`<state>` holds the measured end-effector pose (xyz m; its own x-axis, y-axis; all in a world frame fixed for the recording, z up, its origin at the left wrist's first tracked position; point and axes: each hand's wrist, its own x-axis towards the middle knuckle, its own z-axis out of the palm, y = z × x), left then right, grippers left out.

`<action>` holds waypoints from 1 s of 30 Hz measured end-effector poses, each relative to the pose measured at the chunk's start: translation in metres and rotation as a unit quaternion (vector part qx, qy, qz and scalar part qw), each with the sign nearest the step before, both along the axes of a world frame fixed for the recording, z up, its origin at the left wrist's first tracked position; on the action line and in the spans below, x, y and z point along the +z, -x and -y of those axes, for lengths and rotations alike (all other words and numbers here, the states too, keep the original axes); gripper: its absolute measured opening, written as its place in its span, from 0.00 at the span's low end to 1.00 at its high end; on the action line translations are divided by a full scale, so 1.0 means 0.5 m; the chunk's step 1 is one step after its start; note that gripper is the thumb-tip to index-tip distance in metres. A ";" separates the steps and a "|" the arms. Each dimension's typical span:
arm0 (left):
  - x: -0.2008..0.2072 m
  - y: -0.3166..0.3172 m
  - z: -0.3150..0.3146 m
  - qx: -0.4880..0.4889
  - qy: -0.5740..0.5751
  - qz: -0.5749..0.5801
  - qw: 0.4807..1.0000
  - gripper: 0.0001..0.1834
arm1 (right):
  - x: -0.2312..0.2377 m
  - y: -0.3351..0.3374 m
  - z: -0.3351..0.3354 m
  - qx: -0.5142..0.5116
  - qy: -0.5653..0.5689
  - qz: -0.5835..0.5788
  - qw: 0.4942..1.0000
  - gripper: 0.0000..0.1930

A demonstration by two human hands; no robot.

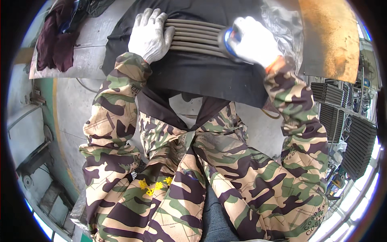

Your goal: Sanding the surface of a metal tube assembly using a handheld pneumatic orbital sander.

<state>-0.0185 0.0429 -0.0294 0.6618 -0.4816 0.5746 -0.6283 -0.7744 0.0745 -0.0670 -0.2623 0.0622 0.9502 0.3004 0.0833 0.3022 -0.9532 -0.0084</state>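
Observation:
A slatted metal grille (pixel 195 34) of several parallel grey-brown bars lies crosswise on a black cloth (pixel 189 80). My left hand (pixel 149 35), in a white knit glove, rests flat over the grille's left end with fingers stretched out and the thumb against the bars. At the right end, my white-gloved right hand (pixel 254 42) is closed around a round, blue-edged tool (pixel 229 41) that touches the bars. Motion blur and the glove hide most of this tool, so its exact kind does not show. The grille's two ends are covered by my hands.
The cloth drapes over the front edge of a metal table (pixel 90 60). Dark maroon fabric (pixel 56 44) lies at the far left. Crumpled clear plastic (pixel 284 32) and a rusty brown sheet (pixel 328 40) are on the right. Stacked dark slatted grilles (pixel 356 147) stand on a rack beyond.

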 end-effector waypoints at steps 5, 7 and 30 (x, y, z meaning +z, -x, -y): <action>-0.019 -0.006 0.001 0.021 0.019 0.010 1.000 0.21 | -0.003 -0.018 -0.016 -0.031 0.012 -0.043 0.999 0.18; -0.007 0.004 0.008 0.029 0.018 -0.046 0.998 0.22 | -0.001 0.010 -0.026 0.005 0.017 -0.041 0.999 0.19; -0.008 0.003 0.003 0.039 -0.062 -0.030 0.997 0.27 | -0.020 -0.079 -0.110 0.029 0.011 0.002 1.000 0.17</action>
